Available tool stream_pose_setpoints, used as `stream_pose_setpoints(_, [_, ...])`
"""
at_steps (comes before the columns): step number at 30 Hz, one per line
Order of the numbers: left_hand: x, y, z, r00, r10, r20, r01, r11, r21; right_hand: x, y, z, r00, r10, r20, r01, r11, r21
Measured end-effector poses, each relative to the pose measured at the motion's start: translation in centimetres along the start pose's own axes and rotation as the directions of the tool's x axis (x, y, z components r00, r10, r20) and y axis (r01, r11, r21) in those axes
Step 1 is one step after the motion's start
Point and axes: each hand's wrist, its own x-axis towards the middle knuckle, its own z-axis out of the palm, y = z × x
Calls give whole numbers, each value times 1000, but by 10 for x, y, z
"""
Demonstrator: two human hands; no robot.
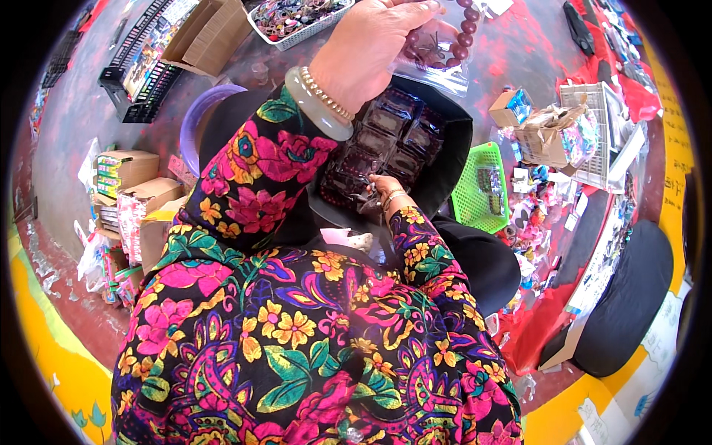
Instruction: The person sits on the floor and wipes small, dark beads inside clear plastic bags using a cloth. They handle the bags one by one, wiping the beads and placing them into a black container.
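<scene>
High at the top of the head view, my left hand (pixel 368 46) pinches a clear plastic bag (pixel 452 80) with a dark red bead bracelet (pixel 461 46). A pale bangle and a beaded bracelet circle that wrist. Below it, a black container (pixel 454 122) sits at my lap, filled with several dark bead bracelets in clear packs (pixel 386 120). My right hand (pixel 387 190) reaches into the container's near right side, its fingers closed at the edge of a pack. What those fingers hold, if anything, is too small to tell.
A green basket (pixel 461 194) stands right of the container, near small goods scattered on the floor. Left are open cardboard boxes (pixel 152 194) and a black crate (pixel 141 104). A white basket (pixel 291 35) of colourful hair ties stands at the top. A black stool (pixel 627 300) is far right.
</scene>
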Motion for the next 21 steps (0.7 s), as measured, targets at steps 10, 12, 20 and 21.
stream_pose_setpoints(10, [-3,0,10,996,-80,47,81,997,-16,-3,-9,-9,995,102,11,-97,971,-218])
stream_pose_setpoints(12, [-3,-1,12,991,-111,74,115,992,-58,-13,-17,-19,994,41,100,-22,983,-180])
stream_pose_setpoints(20, [13,-29,-24,941,-238,241,250,968,-21,-205,-124,-90,551,-833,47,823,551,133])
stream_pose_setpoints(21, [13,-32,-21,934,-260,244,276,961,-31,-230,-132,-99,400,-915,-46,912,393,114])
